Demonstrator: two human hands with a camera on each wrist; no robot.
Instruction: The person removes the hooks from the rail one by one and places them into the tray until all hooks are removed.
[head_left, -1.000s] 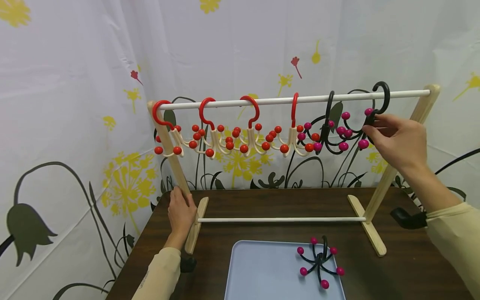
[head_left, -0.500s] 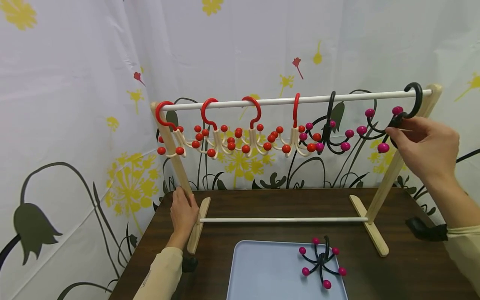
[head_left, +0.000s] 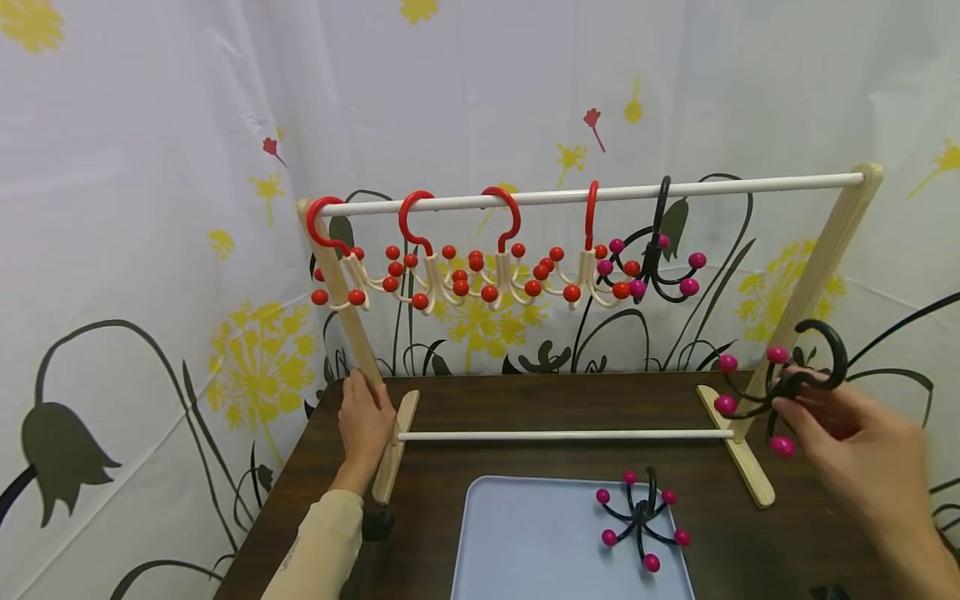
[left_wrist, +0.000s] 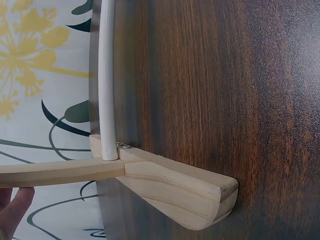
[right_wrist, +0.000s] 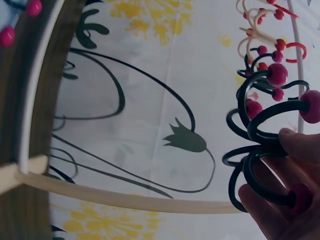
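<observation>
Black hanger (head_left: 787,386) pinched by right hand (head_left: 866,442); left hand (head_left: 363,423) grips wooden post (head_left: 356,335).

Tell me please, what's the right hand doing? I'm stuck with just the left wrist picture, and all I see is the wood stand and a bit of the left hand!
Observer: The right hand is holding a black hanger.
Operator: Ooh! Is it hooked onto the stand?
Observer: No, the head view shows its hook free, lower than the top bar.
Operator: And is there anything on the table in front of the stand?
Observer: Yes, a blue tray with another hanger on it.
</observation>
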